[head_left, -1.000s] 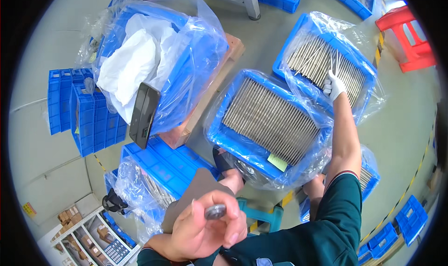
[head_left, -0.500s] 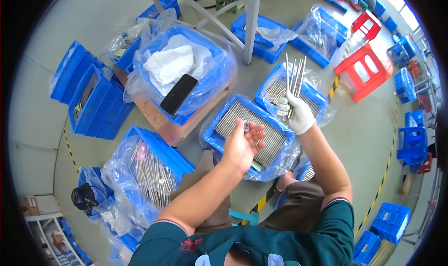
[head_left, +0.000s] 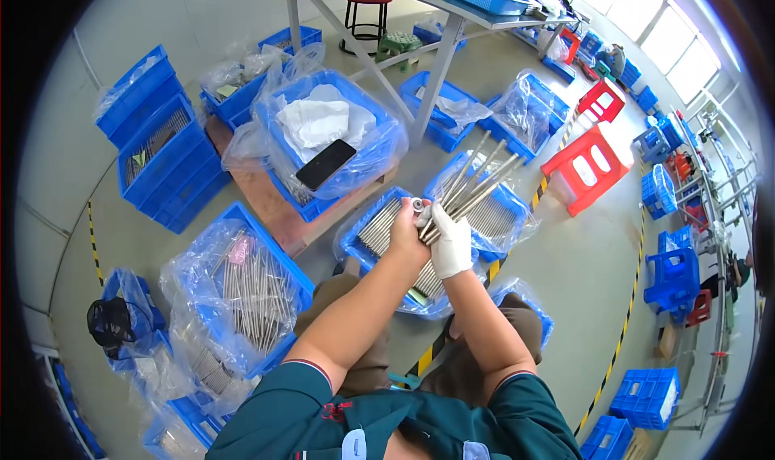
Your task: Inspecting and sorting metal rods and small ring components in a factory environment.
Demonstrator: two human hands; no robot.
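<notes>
My right hand (head_left: 450, 242), in a white glove, grips a bundle of several long thin metal rods (head_left: 476, 184) that fan up and to the right. My bare left hand (head_left: 406, 232) meets it at the rods' lower ends and pinches a small round metal ring (head_left: 418, 205) against them. Both hands hover over a blue plastic-lined bin of metal rods (head_left: 379, 227) between my knees. Another lined bin of rods (head_left: 494, 210) lies just behind the hands.
A blue bin with white cloth and a black phone (head_left: 325, 163) stands at the back left. A bagged bin of rods (head_left: 254, 286) sits left of my knee. Red stools (head_left: 586, 165), stacked blue crates (head_left: 161, 149) and a metal table leg (head_left: 436, 80) surround the grey floor.
My right hand lifted the rods out of the far bin and brought them in. My left hand carried the ring up to meet them. The view has tilted upward.
</notes>
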